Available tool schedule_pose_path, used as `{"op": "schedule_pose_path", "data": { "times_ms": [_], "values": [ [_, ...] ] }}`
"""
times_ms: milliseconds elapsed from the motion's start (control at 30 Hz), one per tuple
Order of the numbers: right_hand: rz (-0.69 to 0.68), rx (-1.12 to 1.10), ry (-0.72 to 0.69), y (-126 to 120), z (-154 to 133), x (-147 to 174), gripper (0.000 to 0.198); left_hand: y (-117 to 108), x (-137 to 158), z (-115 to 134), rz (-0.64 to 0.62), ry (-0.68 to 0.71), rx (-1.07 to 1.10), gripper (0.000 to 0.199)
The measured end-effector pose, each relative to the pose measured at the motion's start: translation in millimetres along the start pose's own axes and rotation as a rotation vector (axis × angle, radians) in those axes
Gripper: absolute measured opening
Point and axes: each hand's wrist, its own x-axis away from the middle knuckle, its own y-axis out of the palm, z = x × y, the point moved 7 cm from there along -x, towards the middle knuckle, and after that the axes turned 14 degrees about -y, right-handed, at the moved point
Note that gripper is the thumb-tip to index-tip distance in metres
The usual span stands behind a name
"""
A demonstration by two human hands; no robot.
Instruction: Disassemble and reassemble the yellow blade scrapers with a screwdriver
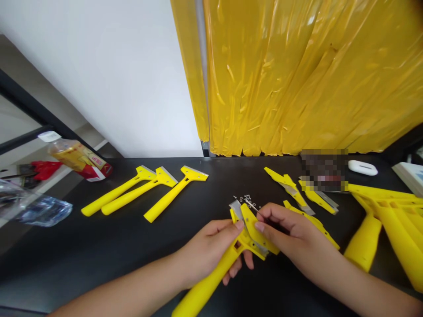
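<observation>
My left hand (211, 251) is closed around the head of a yellow scraper (205, 286), its thumb pressing on the front and the handle slanting down toward me. My right hand (291, 233) pinches a yellow cover plate (257, 229) at an angle over that head. Between plate and head a grey blade (236, 208) shows at the upper end. A thin metal rod (254, 206) pokes out by my right fingertips; its other end is hidden. Just beyond lie several small screws and nuts (247, 200) on the black table (115, 264).
Three scrapers (175, 193) with blades lie at the left. Loose cover plates (317, 198) and blades lie right of centre, near a pile of yellow handles (396, 224). A drink bottle (81, 158) lies tipped at far left; a white case (362, 167) sits at back right.
</observation>
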Motion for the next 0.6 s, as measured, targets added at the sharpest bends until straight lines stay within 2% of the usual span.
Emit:
{"op": "schedule_pose_path", "data": {
  "times_ms": [233, 600],
  "values": [
    [0.015, -0.057, 0.035, 5.7, 0.3, -2.7, 0.033, -0.9, -0.4, -0.5, 0.006, 0.031, -0.017, 0.048],
    [-0.012, -0.104, 0.030, 9.6, -1.5, -4.8, 0.031, 0.3, -1.4, -2.1, 0.015, 0.010, -0.091, 0.026]
  ]
}}
